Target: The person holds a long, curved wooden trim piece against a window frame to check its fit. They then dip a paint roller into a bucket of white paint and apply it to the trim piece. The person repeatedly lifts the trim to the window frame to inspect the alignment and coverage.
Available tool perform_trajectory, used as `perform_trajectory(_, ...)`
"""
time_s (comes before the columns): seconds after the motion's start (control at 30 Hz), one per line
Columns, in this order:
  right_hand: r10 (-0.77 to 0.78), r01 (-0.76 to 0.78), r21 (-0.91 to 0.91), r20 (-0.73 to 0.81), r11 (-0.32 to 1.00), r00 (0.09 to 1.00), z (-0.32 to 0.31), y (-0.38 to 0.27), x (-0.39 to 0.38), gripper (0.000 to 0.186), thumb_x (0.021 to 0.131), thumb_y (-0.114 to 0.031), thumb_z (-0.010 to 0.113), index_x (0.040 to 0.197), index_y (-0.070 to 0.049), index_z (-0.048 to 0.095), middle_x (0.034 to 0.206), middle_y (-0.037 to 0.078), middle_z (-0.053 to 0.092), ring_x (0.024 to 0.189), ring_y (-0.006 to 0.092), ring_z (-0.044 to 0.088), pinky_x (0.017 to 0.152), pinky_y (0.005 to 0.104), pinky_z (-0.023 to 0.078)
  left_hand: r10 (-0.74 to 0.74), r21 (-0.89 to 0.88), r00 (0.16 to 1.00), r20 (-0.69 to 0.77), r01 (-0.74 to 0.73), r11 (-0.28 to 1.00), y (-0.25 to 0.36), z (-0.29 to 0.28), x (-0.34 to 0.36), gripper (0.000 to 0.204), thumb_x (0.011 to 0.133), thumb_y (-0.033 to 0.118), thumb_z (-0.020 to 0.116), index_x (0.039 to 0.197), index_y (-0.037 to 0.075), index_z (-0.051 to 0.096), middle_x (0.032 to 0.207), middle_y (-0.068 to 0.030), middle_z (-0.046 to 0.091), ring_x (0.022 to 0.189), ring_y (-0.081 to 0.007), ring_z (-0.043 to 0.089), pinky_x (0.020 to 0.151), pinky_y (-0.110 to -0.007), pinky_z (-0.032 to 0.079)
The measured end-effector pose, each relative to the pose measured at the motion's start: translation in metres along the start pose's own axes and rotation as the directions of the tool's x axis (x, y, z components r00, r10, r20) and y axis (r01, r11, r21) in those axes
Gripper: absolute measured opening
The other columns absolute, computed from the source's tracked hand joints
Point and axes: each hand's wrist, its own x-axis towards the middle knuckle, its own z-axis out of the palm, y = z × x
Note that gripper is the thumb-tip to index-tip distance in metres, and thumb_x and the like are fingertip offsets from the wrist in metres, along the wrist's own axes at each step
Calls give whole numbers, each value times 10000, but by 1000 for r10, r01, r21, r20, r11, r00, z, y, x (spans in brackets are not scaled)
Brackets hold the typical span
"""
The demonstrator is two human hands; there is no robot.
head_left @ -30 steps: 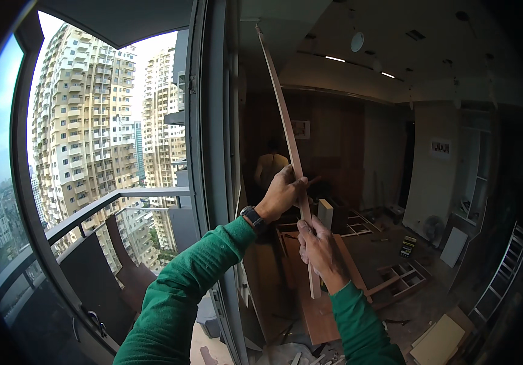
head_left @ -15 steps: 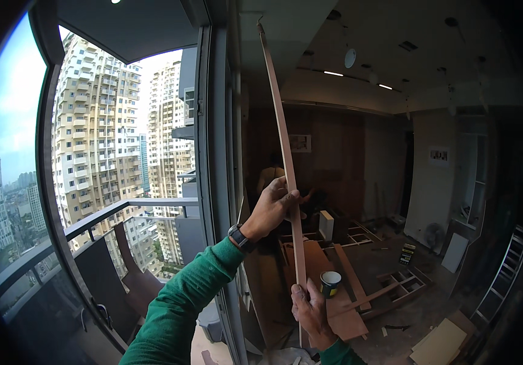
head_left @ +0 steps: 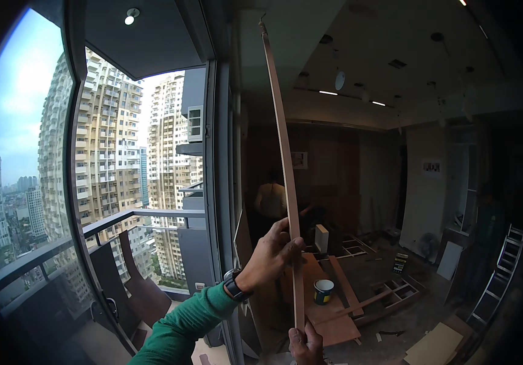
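Note:
A long, thin wooden strip [head_left: 280, 125] stands nearly upright in front of me, leaning slightly left. At its top end, close to the pale ceiling panel, is a small hook-like bent piece [head_left: 263, 23] whose exact kind I cannot make out. My left hand [head_left: 272, 252], with a watch [head_left: 232, 285] on the wrist, is closed around the strip's lower half, thumb across its face. Lower down, my right hand [head_left: 306, 347] grips the strip close to the picture's bottom edge, which cuts off part of that hand.
To the left, a sliding door frame [head_left: 218, 182] borders a balcony with a railing [head_left: 109, 220]. Boards and a paint can [head_left: 323, 291] lie ahead on the floor. A ladder [head_left: 497, 274] leans at right. Another person [head_left: 270, 198] is in the dim back of the room.
Both hands are lower in the picture and farther from the strip's top end, which has hardly shifted. The view has tilted up a little.

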Motion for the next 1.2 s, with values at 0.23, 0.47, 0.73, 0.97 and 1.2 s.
perform_trajectory(0.23,-47,56,67,-135,996,990,1,-15,-50,450,1025,-406,610,1257,-21,609,712,-59,426,626,64,354,546,283,322,18,40,1000,10,-19,999,28,27,-39,614,1044,236,625,1530,24,315,1121,-135,703,970,-204,729,796,-335,623)
perform_trajectory(0.47,-94,96,60,-33,994,995,-10,-7,-83,457,1021,-419,608,1263,-32,616,782,-31,487,678,81,403,597,278,367,68,66,998,-14,-67,996,48,40,-71,610,1031,258,644,1495,-14,356,1170,-221,713,1125,-315,710,912,-402,585)
perform_trajectory(0.73,-69,68,57,20,996,997,-12,-33,-89,487,1020,-434,605,1287,-27,601,816,-22,498,704,88,422,625,285,386,73,67,997,26,-75,995,44,38,-82,635,1042,213,624,1541,1,293,1102,-152,718,944,-199,736,791,-327,615)
perform_trajectory(0.97,-3,4,36,-8,999,1000,-7,-36,-65,527,1022,-432,603,1354,-24,568,844,-5,507,729,105,444,649,305,403,27,-26,999,23,-26,999,34,26,-57,655,1039,276,632,1544,20,304,1091,-128,721,928,-187,735,756,-316,612)
perform_trajectory(1.2,77,-80,62,61,995,995,6,-47,-25,504,1038,-420,594,1350,-26,569,805,-16,499,683,97,424,606,310,391,-3,30,1000,-19,4,1000,9,-6,-23,635,1035,298,642,1536,27,361,1085,-113,730,1029,-174,708,817,-308,593)
